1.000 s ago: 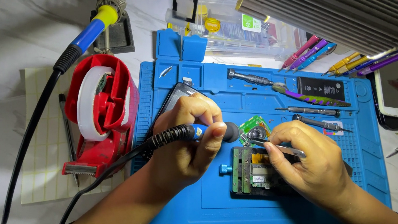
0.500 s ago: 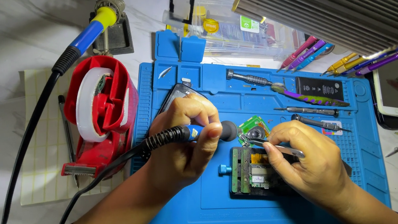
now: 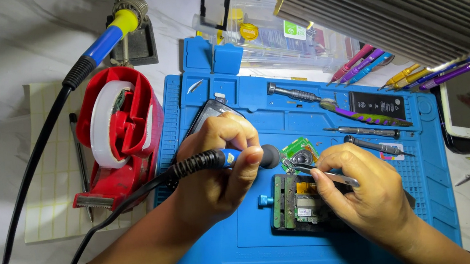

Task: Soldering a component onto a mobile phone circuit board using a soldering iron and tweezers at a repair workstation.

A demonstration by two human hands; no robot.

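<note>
White marble-look bench, blue silicone repair mat (image 3: 249,249) in the middle — we work on that. Our left hand (image 3: 215,167) has its fingers wrapped around a soldering iron handle (image 3: 232,157), blue grip, black coiled sleeve, its cable running off to the near left. Our right hand (image 3: 368,193) pinches metal tweezers (image 3: 321,174), tips pointing left toward the iron's end. Both tools meet just above a circuit board (image 3: 303,204) clamped in a small holder (image 3: 279,201) at mat centre, near edge. Small green board (image 3: 300,151) lies just beyond it. Red tape dispenser (image 3: 121,128) sits left of the mat; a second iron (image 3: 107,40) rests in its stand, far left. Screwdrivers (image 3: 358,63) fan out far right, white phone (image 3: 463,105) at the right edge — screen up.
</note>
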